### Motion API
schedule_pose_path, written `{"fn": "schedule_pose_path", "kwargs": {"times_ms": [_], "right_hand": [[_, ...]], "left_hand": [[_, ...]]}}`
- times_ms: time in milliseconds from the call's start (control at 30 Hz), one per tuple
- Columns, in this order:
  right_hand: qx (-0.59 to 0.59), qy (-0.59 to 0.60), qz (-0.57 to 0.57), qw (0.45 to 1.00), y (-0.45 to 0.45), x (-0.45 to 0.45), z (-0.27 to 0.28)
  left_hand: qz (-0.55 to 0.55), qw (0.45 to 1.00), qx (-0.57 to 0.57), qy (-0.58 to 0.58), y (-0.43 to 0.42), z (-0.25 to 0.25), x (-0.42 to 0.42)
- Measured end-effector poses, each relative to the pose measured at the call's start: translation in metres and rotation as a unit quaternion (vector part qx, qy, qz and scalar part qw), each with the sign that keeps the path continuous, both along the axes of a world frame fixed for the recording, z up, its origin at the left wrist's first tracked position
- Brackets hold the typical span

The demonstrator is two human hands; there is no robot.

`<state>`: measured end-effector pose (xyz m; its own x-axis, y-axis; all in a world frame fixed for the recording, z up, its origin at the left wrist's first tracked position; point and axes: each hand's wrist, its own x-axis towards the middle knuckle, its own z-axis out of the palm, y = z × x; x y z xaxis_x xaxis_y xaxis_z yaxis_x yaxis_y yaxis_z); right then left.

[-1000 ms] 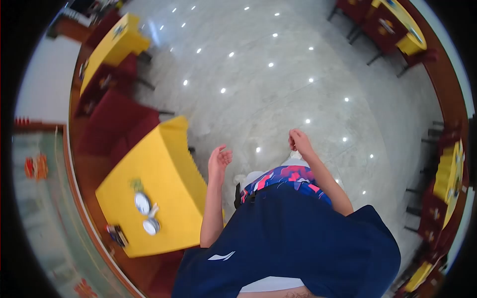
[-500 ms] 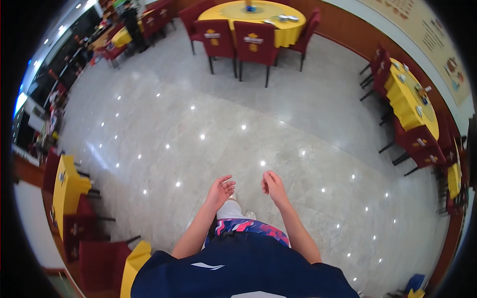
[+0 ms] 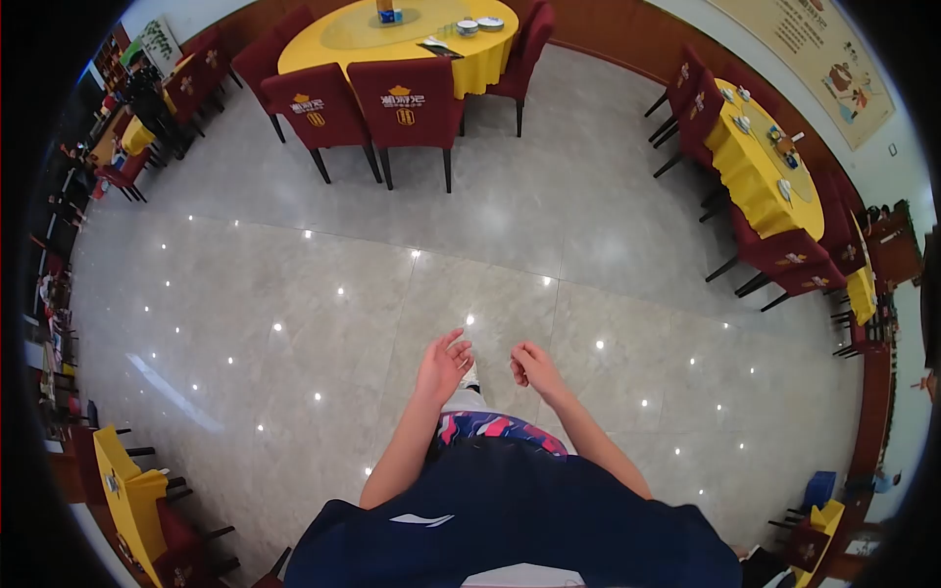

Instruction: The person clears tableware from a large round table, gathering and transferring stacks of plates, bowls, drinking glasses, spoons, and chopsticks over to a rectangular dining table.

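My left hand (image 3: 445, 367) is raised in front of my body, palm turned inward, its fingers loosely bent and apart with nothing in them. Level with it, my right hand (image 3: 534, 368) has its fingers curled in, and no object shows in it. A gap of floor lies between the two hands, and neither touches anything. Below them are my patterned shorts (image 3: 500, 427) and one white shoe (image 3: 470, 375) on the tiled floor (image 3: 363, 314).
Ahead stands a round table (image 3: 333, 49) with a yellow cloth, dishes and dark red chairs (image 3: 407, 108). Another yellow-clothed table (image 3: 740, 162) with chairs lines the right wall. A third table (image 3: 132, 500) is at lower left. A person in dark clothes (image 3: 152, 108) stands at far left.
The view has moved forward and turned right; the round table is nearer and further left. Both hands stay raised in front of me, nothing in view taken up.
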<state>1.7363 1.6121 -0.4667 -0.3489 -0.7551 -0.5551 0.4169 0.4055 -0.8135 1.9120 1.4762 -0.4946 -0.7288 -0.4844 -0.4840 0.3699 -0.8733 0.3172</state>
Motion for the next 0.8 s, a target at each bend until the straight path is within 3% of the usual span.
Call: {"fn": "schedule_pose_path", "kwargs": {"times_ms": [100,167,333,533,633,767,800], "right_hand": [[0.006,0.044,0.045,0.998,-0.056,-0.057,0.023],[0.0,0.082,0.012,0.997,-0.09,-0.089,0.028],[-0.026,0.029,-0.077,0.996,-0.148,-0.151,0.036],[0.019,-0.05,-0.075,0.996,-0.222,-0.229,-0.007],[0.025,-0.056,-0.077,0.995,-0.271,-0.289,-0.017],[-0.04,-0.023,-0.072,0.996,-0.343,-0.393,0.013],[-0.043,0.03,-0.069,0.996,-0.362,-0.417,0.023]], "left_hand": [[-0.021,1.0,-0.023,0.001,-0.053,0.02,-0.046],[-0.028,1.0,-0.011,0.005,-0.088,0.019,-0.076],[-0.089,0.996,-0.027,-0.009,-0.172,0.05,-0.136],[-0.061,0.996,-0.064,-0.013,-0.268,0.04,-0.221],[-0.048,0.999,-0.022,-0.011,-0.305,0.027,-0.275],[-0.034,0.999,0.018,-0.039,-0.359,0.031,-0.357],[-0.02,0.999,0.017,-0.036,-0.372,0.03,-0.375]]}}
